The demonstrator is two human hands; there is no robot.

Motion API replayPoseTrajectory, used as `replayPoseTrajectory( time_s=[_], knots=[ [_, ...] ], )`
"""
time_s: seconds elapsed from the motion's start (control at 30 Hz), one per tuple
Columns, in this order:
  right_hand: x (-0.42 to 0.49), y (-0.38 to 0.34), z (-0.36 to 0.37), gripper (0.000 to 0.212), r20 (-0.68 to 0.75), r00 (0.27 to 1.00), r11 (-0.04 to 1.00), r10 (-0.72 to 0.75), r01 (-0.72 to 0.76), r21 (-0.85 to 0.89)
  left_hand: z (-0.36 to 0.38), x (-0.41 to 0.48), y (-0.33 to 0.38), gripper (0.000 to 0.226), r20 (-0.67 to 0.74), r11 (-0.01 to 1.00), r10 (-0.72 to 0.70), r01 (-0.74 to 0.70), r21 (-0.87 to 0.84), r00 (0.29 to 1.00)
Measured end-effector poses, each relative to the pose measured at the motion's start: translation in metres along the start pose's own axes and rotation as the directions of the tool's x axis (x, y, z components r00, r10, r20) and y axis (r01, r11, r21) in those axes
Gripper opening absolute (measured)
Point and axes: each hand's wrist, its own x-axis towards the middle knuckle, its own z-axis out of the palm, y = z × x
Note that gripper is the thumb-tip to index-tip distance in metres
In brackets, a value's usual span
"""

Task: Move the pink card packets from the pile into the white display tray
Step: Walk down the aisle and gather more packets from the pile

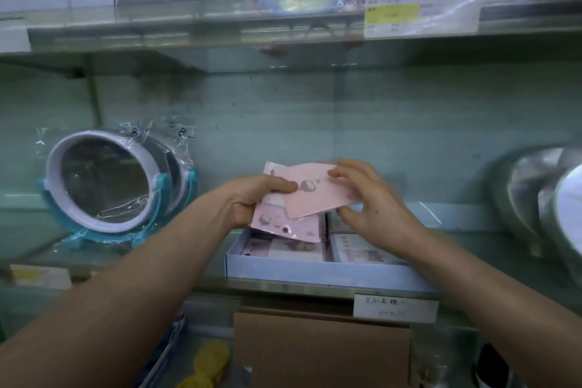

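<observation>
Gripping a fanned stack of glossy pink card packets just above the tray, the left hand pressed its thumb on top, while the right hand pinched the flat rectangular top packet by its right end. The shallow white display tray held printed packets lying flat side by side, with its near rim at the glass shelf edge. A plastic-wrapped round mirror stood well apart on the left.

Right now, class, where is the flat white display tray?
In the head view, the white display tray sits centrally on the glass shelf, under the left hand and right hand, right of the plastic-wrapped round mirror.
</observation>
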Motion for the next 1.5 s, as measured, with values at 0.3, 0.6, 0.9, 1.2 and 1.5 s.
replayPoseTrajectory(
  time_s=[0.3,0.6,0.9,1.2,1.5],
  knots=[
    [0.000,-0.003,-0.015,0.010,-0.035,0.967,0.940,0.251,-0.235,0.247,0.010,-0.002,0.000,0.021,-0.047,0.997,-0.025,0.022,-0.072,0.999],
    [0.012,-0.012,-0.029,0.014,0.160,0.781,0.595,0.604,-0.575,0.561,0.009,-0.008,-0.001,0.031,-0.068,0.995,-0.003,-0.004,-0.103,0.998],
    [0.023,-0.018,-0.013,0.029,0.142,0.724,0.599,0.675,-0.650,0.467,0.001,-0.023,0.002,0.019,-0.218,0.999,0.005,-0.012,-0.031,0.976],
    [0.019,-0.014,0.001,0.029,0.183,0.747,0.698,0.640,-0.664,0.269,-0.034,-0.033,0.006,0.014,-0.564,0.936,0.166,-0.310,-0.168,0.809],
    [0.022,-0.026,0.021,0.034,0.223,0.774,0.768,0.592,-0.627,0.136,-0.042,-0.039,0.009,0.015,-0.586,0.908,0.200,-0.373,-0.189,0.785]
  ],
)
